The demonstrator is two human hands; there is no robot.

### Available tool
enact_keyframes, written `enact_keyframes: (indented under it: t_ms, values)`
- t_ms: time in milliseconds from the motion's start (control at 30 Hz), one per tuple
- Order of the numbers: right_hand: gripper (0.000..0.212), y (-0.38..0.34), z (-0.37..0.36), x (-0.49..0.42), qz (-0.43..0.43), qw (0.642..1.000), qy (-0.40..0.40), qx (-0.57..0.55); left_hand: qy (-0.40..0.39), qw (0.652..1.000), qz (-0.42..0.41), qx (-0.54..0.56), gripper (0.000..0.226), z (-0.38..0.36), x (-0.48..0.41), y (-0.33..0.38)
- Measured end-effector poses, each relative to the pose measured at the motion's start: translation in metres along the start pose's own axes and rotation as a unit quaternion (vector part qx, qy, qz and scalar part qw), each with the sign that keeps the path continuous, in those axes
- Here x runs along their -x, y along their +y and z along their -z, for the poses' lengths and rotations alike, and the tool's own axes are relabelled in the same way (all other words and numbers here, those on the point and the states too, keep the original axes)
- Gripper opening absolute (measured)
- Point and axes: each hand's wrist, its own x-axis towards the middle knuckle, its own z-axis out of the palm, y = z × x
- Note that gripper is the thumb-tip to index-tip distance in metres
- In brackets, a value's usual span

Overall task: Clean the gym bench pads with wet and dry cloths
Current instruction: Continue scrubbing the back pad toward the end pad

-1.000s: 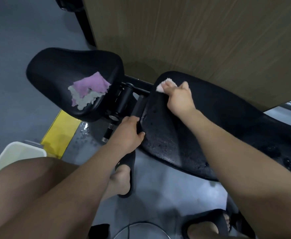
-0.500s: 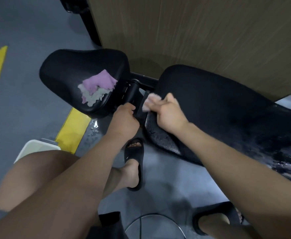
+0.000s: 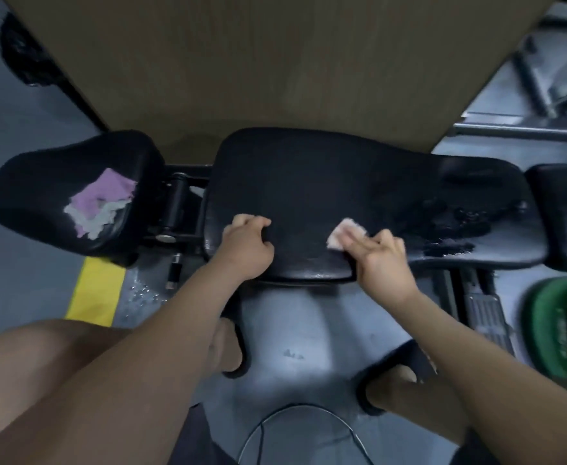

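Observation:
The long black back pad [image 3: 309, 182] of the bench lies across the middle, with water drops [image 3: 460, 223] on its right part. My right hand [image 3: 382, 263] presses a small pale pink cloth [image 3: 344, 234] flat on the pad near its front edge, fingers straight. My left hand [image 3: 245, 246] rests on the pad's near left corner with fingers curled and nothing in them. The black seat pad [image 3: 40, 182] is at the left. A purple cloth [image 3: 107, 193] and a grey-white cloth [image 3: 97, 219] lie on it.
A wooden panel [image 3: 242, 62] stands just behind the bench. A small black head pad [image 3: 564, 216] adjoins the back pad on the right, a green bucket [image 3: 560, 330] below it. A yellow floor stripe [image 3: 94, 290] and water splashes lie under the seat. My slippered feet [image 3: 232, 347] stand before the bench.
My right hand has slid the pink cloth from the pad's left end rightwards along its front part. My left hand left the pad's end edge and now rests on top. The view swung right.

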Motion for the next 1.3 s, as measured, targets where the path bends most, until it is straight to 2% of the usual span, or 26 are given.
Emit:
enact_keyframes:
  t_ms: [67, 100, 133, 167, 233, 300, 333, 367, 433, 500, 533, 600, 667, 733, 767, 833, 900, 933, 967, 1067, 1133, 1200, 1300]
  values:
    - [0.061, 0.01, 0.005, 0.003, -0.157, 0.987, 0.004, 0.024, -0.043, 0.998, 0.001, -0.035, 0.053, -0.015, 0.001, 0.013]
    - [0.062, 0.002, 0.005, 0.003, -0.197, 0.98, 0.009, 0.025, -0.057, 0.997, 0.007, -0.051, 0.054, -0.021, 0.001, 0.016]
    - [0.062, -0.012, 0.002, 0.004, -0.196, 0.98, 0.005, 0.021, -0.061, 0.996, 0.014, -0.062, 0.055, -0.026, 0.001, 0.017]
    - [0.064, -0.028, -0.003, 0.008, -0.157, 0.987, -0.014, 0.015, -0.057, 0.996, 0.019, -0.07, 0.055, -0.029, 0.001, 0.018]
    - [0.075, -0.049, -0.01, 0.024, -0.039, 0.999, -0.029, 0.006, -0.038, 0.995, 0.022, -0.087, 0.054, -0.033, -0.001, 0.02]
    - [0.079, -0.031, -0.011, 0.035, 0.033, 0.999, -0.001, -0.001, -0.026, 0.994, 0.027, -0.103, 0.054, -0.035, -0.003, 0.025]
    - [0.077, -0.013, -0.008, 0.037, 0.039, 0.999, 0.007, 0.004, -0.024, 0.993, 0.031, -0.108, 0.054, -0.037, -0.004, 0.029]
    - [0.074, 0.009, -0.003, 0.039, 0.014, 1.0, 0.005, 0.01, -0.026, 0.993, 0.03, -0.112, 0.056, -0.04, -0.005, 0.034]
    - [0.069, 0.051, 0.009, 0.042, -0.104, 0.994, 0.009, 0.024, -0.036, 0.992, 0.02, -0.122, 0.058, -0.046, -0.006, 0.048]
    - [0.063, 0.076, 0.017, 0.044, -0.238, 0.971, 0.028, 0.015, -0.052, 0.991, -0.001, -0.125, 0.06, -0.055, -0.006, 0.066]
    - [0.061, 0.076, 0.017, 0.044, -0.274, 0.961, 0.03, 0.009, -0.059, 0.99, -0.012, -0.124, 0.06, -0.059, -0.007, 0.075]
    - [0.068, 0.062, 0.003, 0.043, -0.255, 0.967, -0.009, 0.017, -0.067, 0.989, -0.035, -0.13, 0.061, -0.069, -0.009, 0.093]
    - [0.078, 0.051, -0.023, 0.048, -0.136, 0.989, -0.051, 0.033, -0.072, 0.984, -0.056, -0.15, 0.062, -0.079, -0.013, 0.11]
    - [0.068, 0.068, -0.027, 0.058, -0.066, 0.997, -0.029, 0.016, -0.076, 0.979, -0.073, -0.172, 0.063, -0.088, -0.019, 0.125]
    - [0.058, 0.086, -0.021, 0.063, -0.08, 0.997, 0.014, 0.0, -0.079, 0.977, -0.08, -0.18, 0.063, -0.092, -0.022, 0.132]
    - [0.058, 0.121, -0.003, 0.076, -0.181, 0.978, 0.1, -0.015, -0.089, 0.972, -0.089, -0.196, 0.063, -0.099, -0.028, 0.144]
    - [0.061, 0.147, 0.011, 0.081, -0.304, 0.945, 0.117, -0.021, -0.098, 0.969, -0.086, -0.21, 0.066, -0.104, -0.033, 0.155]
    - [0.059, 0.149, 0.015, 0.078, -0.333, 0.935, 0.117, -0.025, -0.103, 0.968, -0.079, -0.215, 0.069, -0.107, -0.035, 0.16]
    - [0.057, 0.144, 0.016, 0.075, -0.325, 0.939, 0.114, -0.027, -0.109, 0.967, -0.071, -0.22, 0.072, -0.11, -0.037, 0.165]
    - [0.055, 0.107, -0.01, 0.07, -0.175, 0.982, 0.051, -0.051, -0.103, 0.964, -0.056, -0.238, 0.076, -0.117, -0.041, 0.171]
    - [0.057, 0.098, -0.018, 0.077, -0.143, 0.986, 0.055, -0.067, -0.089, 0.963, -0.058, -0.246, 0.077, -0.118, -0.041, 0.171]
    - [0.056, 0.12, -0.005, 0.084, -0.176, 0.98, 0.072, -0.065, -0.085, 0.962, -0.058, -0.252, 0.077, -0.118, -0.04, 0.169]
    - [0.059, 0.17, 0.023, 0.095, -0.314, 0.941, 0.096, -0.079, -0.088, 0.961, -0.051, -0.257, 0.075, -0.118, -0.038, 0.171]
